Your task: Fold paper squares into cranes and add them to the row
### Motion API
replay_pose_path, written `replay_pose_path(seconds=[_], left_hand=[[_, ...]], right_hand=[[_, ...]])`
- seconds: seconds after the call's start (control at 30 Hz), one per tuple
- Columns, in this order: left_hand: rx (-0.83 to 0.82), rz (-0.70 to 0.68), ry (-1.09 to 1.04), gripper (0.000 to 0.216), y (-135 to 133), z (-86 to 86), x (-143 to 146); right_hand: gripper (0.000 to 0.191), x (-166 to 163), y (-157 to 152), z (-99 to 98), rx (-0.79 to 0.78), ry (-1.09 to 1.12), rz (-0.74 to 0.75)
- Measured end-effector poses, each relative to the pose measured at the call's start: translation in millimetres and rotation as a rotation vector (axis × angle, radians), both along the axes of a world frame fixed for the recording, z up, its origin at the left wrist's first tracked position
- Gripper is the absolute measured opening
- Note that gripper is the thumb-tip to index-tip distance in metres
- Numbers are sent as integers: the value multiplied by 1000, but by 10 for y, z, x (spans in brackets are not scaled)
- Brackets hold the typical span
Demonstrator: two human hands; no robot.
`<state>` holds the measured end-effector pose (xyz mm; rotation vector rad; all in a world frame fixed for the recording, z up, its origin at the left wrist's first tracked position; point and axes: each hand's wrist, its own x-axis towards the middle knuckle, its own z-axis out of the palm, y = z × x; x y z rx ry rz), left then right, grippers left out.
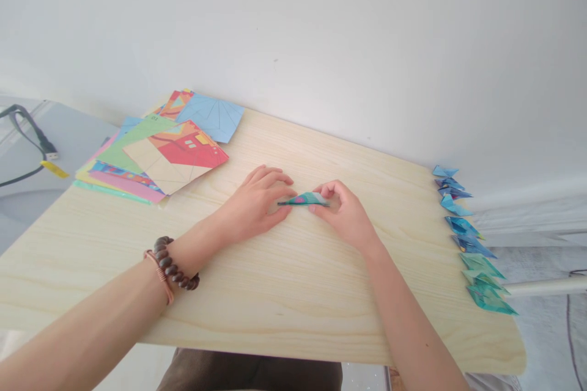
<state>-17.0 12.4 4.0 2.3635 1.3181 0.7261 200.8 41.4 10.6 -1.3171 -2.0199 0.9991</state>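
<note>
A small folded piece of origami paper (303, 198), green and teal with a pink spot, lies low over the middle of the wooden table, between both hands. My right hand (342, 211) pinches its right end between thumb and fingers. My left hand (261, 198) is at its left tip, the thumb and fingers bent to either side of the point; that hand looks closed lightly on it. A dark bead bracelet (172, 264) and a copper-coloured bangle (159, 278) are on the left wrist.
Printed origami sheets (178, 159) are piled at the table's back left. Several folded blue and green paper pieces (465, 226) line the right edge. A black USB cable (34, 140) rests on a grey surface at far left. Behind the table (257, 299) rises a white wall (293, 36).
</note>
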Motion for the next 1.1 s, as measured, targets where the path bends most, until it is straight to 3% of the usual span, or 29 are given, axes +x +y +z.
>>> replay_pose_path(seconds=[0.2,0.3,0.47,0.73,1.1], left_hand=[[-28,-64,-113,14,29,15,25],[-30,-62,-169,13,15,46,58],[-46,-47,-224,8,-11,86,83],[-71,-42,-242,7,-26,66,81],[-81,-45,-223,10,-27,77,88]], right_hand=[[19,-17,-29,3,42,15,56],[30,-19,-56,3,86,15,75],[30,-82,-106,-11,49,78,126],[22,-144,-136,-38,25,100,105],[25,-162,-160,14,10,121,146]])
